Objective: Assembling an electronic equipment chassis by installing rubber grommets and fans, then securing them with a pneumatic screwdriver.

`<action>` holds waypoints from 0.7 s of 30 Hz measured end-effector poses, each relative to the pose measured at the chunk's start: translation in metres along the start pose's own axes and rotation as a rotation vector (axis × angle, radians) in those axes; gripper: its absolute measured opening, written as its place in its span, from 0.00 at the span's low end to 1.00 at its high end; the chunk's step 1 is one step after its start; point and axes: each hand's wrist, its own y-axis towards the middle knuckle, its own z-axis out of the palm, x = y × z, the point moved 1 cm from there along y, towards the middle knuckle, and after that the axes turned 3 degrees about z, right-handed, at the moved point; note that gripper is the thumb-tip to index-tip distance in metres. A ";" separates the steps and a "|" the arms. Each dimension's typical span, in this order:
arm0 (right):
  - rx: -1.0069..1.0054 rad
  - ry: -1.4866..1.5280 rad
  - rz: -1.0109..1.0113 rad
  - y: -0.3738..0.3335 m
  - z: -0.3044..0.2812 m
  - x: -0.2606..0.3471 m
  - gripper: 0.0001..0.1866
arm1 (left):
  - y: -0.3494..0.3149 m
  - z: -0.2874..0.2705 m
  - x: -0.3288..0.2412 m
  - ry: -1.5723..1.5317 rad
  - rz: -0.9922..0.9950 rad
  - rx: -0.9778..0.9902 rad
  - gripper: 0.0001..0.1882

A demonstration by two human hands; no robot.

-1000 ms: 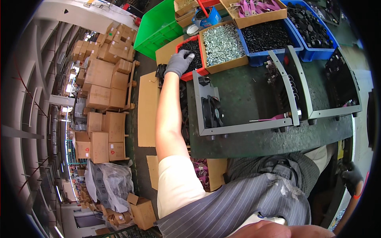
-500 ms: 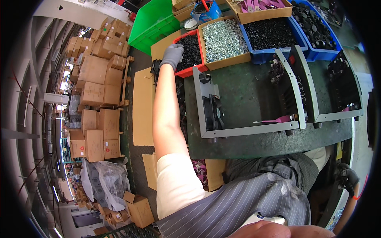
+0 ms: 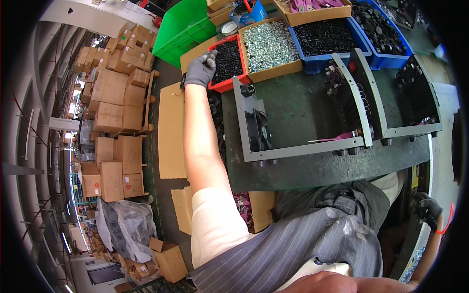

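My left hand, in a grey glove, is at the left edge of a red bin of small black screws. Its fingers are curled together and turned upward; whatever lies in them is too small to make out. My right hand, in a dark glove, hangs low at the far right beside the bench, with a red cord near its wrist. Its fingers are too dark to read. In front of me on the green bench stands a grey metal frame with a black fan inside its left wall.
A carton of silvery screws, a blue bin of black screws and another blue bin of black round parts line the back. A second grey frame stands at right. A green crate is back left; stacked cartons stand beyond.
My left hand has drawn back leftward from over the black screws to the red bin's edge, and its curled fingers have turned upward. My right hand stays low at the far right.
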 end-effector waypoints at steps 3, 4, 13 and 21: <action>0.025 -0.153 0.064 -0.017 0.012 0.021 0.29 | -0.006 0.004 0.001 -0.102 0.001 0.034 0.11; 0.025 -0.153 0.060 -0.023 0.008 0.018 0.29 | -0.005 -0.003 -0.002 -0.103 0.004 0.036 0.11; -0.234 -0.054 0.033 -0.119 0.009 -0.018 0.33 | -0.024 0.018 -0.002 -0.053 0.062 -0.024 0.10; -0.170 -0.059 -0.298 -0.124 0.095 -0.016 0.37 | -0.046 0.037 -0.013 0.086 -0.126 0.472 0.11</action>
